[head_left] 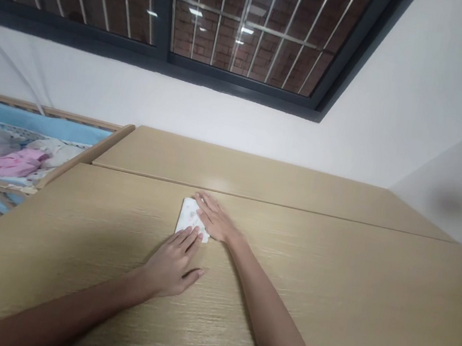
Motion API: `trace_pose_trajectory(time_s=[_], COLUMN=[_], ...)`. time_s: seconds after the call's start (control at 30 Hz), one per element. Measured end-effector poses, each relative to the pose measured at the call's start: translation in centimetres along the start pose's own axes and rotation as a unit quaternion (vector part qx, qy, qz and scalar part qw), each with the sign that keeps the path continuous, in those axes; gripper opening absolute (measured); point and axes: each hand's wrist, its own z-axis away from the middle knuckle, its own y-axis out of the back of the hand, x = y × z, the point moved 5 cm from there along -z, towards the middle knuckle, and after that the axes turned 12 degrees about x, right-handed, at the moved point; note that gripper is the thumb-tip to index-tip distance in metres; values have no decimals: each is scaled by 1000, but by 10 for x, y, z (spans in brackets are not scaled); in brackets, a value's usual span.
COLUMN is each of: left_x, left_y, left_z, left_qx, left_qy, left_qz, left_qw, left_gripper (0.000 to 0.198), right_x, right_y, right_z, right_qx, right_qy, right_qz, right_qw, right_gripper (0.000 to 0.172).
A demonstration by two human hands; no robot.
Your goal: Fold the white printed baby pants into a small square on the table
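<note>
A small white folded cloth [189, 216] with a faint print lies flat on the wooden table [326, 289]. My left hand [173, 265] rests palm down with its fingertips on the near edge of the cloth, thumb spread out to the right. On the cloth's right side lies my right hand [216, 219], flat, its fingers stretched toward the far edge. Both hands press on the cloth without gripping it. Part of the cloth is hidden under the fingers.
A second wooden tabletop [256, 174] adjoins the far edge, with a thin seam between. At left stands a wooden crib [87, 153] with blue lining and a pink cloth [20, 162] inside. Behind are a white wall [222, 114] and a dark-framed window [243, 86] with bars.
</note>
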Motion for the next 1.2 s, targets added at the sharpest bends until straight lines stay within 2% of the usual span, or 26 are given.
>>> trace_pose_trajectory(time_s=[0.1,0.2,0.3,0.4,0.67,1.2], left_x=[-12,-36,-63,-79,-83,-90], left_y=[4,11,15,11,2,-1], left_z=[-2,-8,-11,-10,-6,-13], left_qx=[1,26,51,30,0,-32], left_qy=[21,90,174,227,252,249], left_qz=[51,109,68,8,-4,88], left_qw=[998,990,981,973,968,964], left_gripper=[60,41,31,30,29,25], right_x=[1,-2,-7,-11,-15,-14], right_y=[2,9,15,18,20,18], right_z=[9,20,25,24,23,20], right_qx=[72,136,164,172,176,208], right_qy=[-41,-68,-63,-50,-49,-27], right_qz=[-20,-43,-50,-49,-52,-11], right_qw=[996,987,983,983,982,978], right_gripper=[73,71,59,47,41,34])
